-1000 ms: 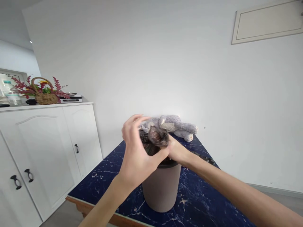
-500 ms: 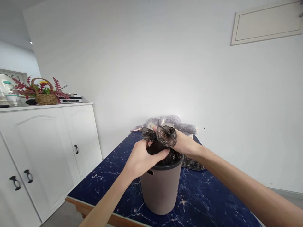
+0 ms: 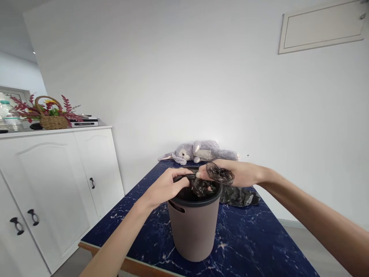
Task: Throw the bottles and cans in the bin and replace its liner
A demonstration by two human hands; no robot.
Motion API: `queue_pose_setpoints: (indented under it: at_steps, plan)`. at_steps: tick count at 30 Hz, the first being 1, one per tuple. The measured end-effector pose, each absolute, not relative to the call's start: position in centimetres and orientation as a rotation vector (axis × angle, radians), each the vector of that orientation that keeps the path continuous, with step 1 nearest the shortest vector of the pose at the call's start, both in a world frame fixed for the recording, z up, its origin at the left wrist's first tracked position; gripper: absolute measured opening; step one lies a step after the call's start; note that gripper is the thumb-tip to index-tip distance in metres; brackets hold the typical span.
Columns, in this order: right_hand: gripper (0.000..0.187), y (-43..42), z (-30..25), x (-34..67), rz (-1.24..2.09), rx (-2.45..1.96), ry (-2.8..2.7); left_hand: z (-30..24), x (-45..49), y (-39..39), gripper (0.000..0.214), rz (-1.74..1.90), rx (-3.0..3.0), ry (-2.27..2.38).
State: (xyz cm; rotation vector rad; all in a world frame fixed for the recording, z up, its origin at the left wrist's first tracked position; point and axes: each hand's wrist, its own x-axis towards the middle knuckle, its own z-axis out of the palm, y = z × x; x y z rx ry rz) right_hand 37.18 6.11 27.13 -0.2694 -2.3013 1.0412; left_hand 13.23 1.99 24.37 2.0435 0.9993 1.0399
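A taupe trash can (image 3: 193, 231) with a black rim stands upright on the table. A thin black garbage bag (image 3: 203, 187) lies bunched in its mouth. My left hand (image 3: 165, 188) is at the left side of the opening, thumb and fingers closed on a gathered fold of the bag. My right hand (image 3: 239, 172) reaches over the right rim, its fingertips close to the left ones at the gathered bag. A crumpled part of the bag lies over the right fingers. Another black plastic bag (image 3: 239, 196) rests on the table behind and right of the can.
A grey plush rabbit (image 3: 209, 151) lies at the table's far end against the wall. The blue marbled table (image 3: 245, 242) has a wooden edge. At left, a white cabinet (image 3: 57, 173) carries a flower basket (image 3: 54, 122) and a plastic bottle (image 3: 10, 117).
Both hands have lowered with the bag from above the rim into the can's mouth. My right hand has shifted right, and the rabbit and the bag on the table show more.
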Motion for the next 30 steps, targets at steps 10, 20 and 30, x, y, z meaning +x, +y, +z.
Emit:
queue_pose_setpoints:
  at_steps: [10,20,30]
  plan:
    - [0.051,6.5,24.3,36.8,0.233,-0.488,-2.275,24.2,13.1,1.5,0.015,1.040,2.101,0.995]
    - [0.030,6.7,21.3,33.3,-0.639,-0.343,-1.831,23.3,14.1,2.0,0.062,1.119,1.958,1.103]
    - [0.031,6.8,21.5,34.2,-0.661,-0.302,-2.001,22.5,12.9,3.9,0.050,1.349,2.077,1.261]
